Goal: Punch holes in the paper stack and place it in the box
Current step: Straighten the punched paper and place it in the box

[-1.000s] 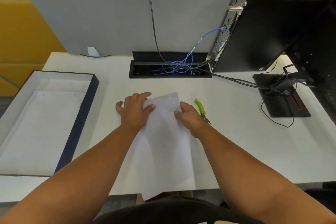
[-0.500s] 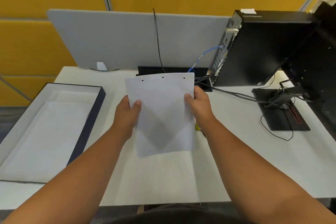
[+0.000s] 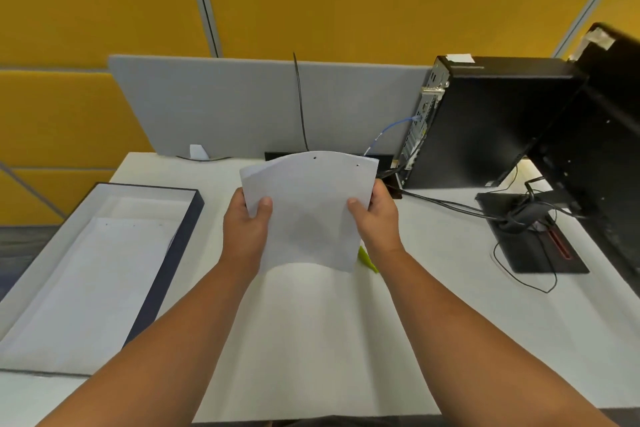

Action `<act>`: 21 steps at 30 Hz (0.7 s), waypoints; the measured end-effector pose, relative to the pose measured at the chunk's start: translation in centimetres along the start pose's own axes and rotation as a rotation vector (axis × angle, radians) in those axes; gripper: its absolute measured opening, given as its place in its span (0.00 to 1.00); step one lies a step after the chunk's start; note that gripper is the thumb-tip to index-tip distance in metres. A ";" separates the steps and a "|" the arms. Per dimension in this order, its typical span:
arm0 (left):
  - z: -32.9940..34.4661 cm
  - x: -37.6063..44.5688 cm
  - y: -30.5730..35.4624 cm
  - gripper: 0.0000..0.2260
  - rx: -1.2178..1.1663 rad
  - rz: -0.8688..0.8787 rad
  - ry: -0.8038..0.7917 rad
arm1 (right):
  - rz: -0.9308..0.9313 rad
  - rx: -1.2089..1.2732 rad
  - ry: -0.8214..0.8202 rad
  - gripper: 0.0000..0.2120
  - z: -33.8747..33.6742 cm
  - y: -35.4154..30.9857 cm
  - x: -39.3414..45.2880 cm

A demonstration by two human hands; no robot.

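Note:
A white paper stack (image 3: 308,211) with small punched holes along its top edge is held upright above the desk, bowed outward in the middle. My left hand (image 3: 247,229) grips its left edge, thumb on the front. My right hand (image 3: 375,218) grips its right edge the same way. The open dark-walled box (image 3: 162,263) lies on the desk to the left, with white sheets inside. A green-handled hole punch (image 3: 367,260) lies on the desk, mostly hidden behind the stack and my right wrist.
A grey divider panel (image 3: 242,107) stands along the back of the white desk (image 3: 346,340). A black computer tower (image 3: 491,121), a monitor stand (image 3: 530,239) and several cables (image 3: 450,206) fill the right side. A cable tray (image 3: 382,159) sits behind the paper.
Both hands lifted the paper stack off the desk and raised it upright. The stack now bows outward, and the head view has tilted upward.

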State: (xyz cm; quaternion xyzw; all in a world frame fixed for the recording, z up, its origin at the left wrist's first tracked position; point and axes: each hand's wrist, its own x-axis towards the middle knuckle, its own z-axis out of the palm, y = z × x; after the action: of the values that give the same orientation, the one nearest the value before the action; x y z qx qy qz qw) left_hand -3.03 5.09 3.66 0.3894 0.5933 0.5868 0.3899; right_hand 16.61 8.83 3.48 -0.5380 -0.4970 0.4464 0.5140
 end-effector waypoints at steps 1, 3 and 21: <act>-0.1 -0.3 -0.6 0.10 0.010 -0.017 -0.013 | 0.024 -0.017 -0.012 0.16 0.0 0.6 -0.2; -0.3 -0.6 -1.6 0.12 0.030 -0.036 -0.026 | 0.049 -0.035 -0.024 0.16 -0.1 1.3 -0.5; -0.7 -0.4 -2.7 0.14 0.007 -0.129 -0.074 | 0.079 -0.031 -0.042 0.15 0.0 2.3 -0.5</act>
State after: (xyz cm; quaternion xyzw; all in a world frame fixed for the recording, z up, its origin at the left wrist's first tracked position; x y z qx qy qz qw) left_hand -3.51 4.42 0.97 0.3731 0.6044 0.5436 0.4472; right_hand 16.72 8.37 1.12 -0.5558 -0.4930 0.4694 0.4772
